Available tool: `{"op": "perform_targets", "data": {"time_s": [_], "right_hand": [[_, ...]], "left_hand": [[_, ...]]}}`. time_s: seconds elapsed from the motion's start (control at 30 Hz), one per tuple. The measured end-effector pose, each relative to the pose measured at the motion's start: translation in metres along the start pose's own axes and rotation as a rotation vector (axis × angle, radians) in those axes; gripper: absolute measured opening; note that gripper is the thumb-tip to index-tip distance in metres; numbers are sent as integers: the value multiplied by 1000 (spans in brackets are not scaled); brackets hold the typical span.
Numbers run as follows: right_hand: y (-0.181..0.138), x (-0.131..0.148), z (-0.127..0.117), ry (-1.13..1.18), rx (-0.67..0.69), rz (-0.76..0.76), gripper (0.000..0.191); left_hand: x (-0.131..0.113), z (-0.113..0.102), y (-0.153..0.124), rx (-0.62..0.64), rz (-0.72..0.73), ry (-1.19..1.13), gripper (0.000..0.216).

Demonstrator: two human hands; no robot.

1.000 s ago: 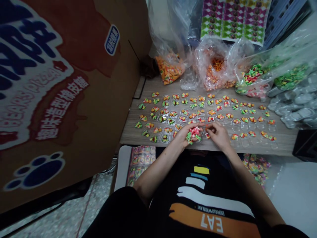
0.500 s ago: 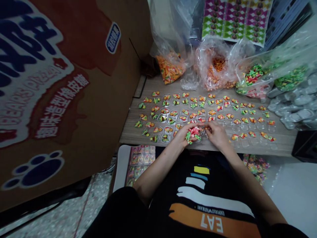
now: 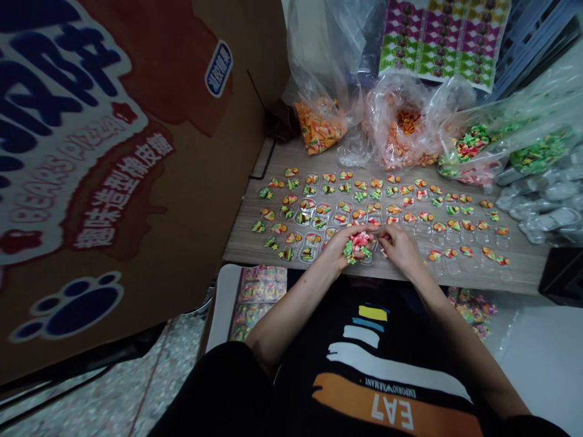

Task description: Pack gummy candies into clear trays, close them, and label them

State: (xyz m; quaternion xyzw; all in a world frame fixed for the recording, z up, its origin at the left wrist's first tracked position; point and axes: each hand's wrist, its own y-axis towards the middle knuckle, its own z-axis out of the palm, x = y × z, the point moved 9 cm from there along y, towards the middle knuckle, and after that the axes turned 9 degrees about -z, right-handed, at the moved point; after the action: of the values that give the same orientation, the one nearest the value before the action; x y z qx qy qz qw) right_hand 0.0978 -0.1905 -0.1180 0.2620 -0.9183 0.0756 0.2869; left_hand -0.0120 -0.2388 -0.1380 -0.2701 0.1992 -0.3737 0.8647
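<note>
The left hand, palm up and half curled, cradles a jumbled heap of pink and green gummies above the near edge of the wood-grain table; single gummies' directions cannot be told. The right hand is just beside it, fingertips pinched together, their contents hidden. Clear blister trays lie in rows, long axes running roughly front to back.

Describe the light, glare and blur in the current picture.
In the head view, the light is dim and cool; in the same view, small glints dot the clear trays and the plastic bags look hazy; again in the head view, the speckled floor is soft, and fine detail around the right hand is hard to make out.
</note>
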Motion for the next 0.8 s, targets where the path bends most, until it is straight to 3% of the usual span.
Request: {"op": "perform_targets", "data": {"time_s": [0.1, 0.2, 0.3, 0.43, 0.63, 0.8], "right_hand": [[-1, 1, -10, 37, -66, 26, 9], [-8, 9, -30, 226, -191, 43, 10], [-13, 28, -36, 427, -172, 15, 13], [-22, 43, -34, 487, -208, 43, 10], [-51, 21, -25, 736, -317, 236, 18], [-67, -26, -49, 881, -466, 360, 24]], "left_hand": [[-2, 3, 2, 12, -1, -27, 22], [-5, 8, 7, 19, 1, -54, 22], [-8, 12, 15, -1, 11, -92, 25], [-9, 19, 23, -42, 35, -105, 30], [8, 26, 21, -46, -38, -137, 24], [14, 37, 20, 11, -97, -240, 23]]}}
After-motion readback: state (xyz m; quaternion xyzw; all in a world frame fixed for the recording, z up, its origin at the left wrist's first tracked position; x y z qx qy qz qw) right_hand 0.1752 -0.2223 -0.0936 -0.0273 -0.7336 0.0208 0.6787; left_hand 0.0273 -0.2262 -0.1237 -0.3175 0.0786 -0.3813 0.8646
